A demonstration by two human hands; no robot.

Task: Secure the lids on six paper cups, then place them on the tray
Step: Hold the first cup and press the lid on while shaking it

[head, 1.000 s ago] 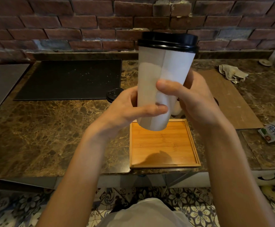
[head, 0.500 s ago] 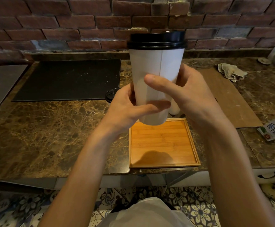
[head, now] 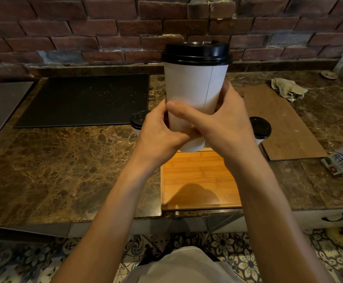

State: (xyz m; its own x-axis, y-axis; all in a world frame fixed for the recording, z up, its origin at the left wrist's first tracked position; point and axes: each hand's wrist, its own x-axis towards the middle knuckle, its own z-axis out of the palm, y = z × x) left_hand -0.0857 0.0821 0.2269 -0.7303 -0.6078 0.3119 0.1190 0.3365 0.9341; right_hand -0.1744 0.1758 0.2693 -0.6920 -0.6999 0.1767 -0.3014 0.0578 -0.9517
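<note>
A tall white paper cup (head: 193,88) with a black lid (head: 196,53) is held upright in the air above the far edge of the wooden tray (head: 199,180). My left hand (head: 160,135) grips its lower part from the left and my right hand (head: 225,123) wraps it from the right, thumb across the front. Behind my hands two more lidded cups stand on the counter: one cup (head: 138,120) at the left and another cup (head: 260,128) at the right. Nothing stands on the visible part of the tray.
A black mat (head: 85,99) lies at the back left of the marble counter (head: 54,170). A wooden board (head: 283,123) and a crumpled cloth (head: 289,88) are at the right, with a milk carton (head: 342,162) near the right edge. A brick wall runs behind.
The cup has come down and turned upright, and both hands have slid lower on it. The two lidded cups behind have come into sight.
</note>
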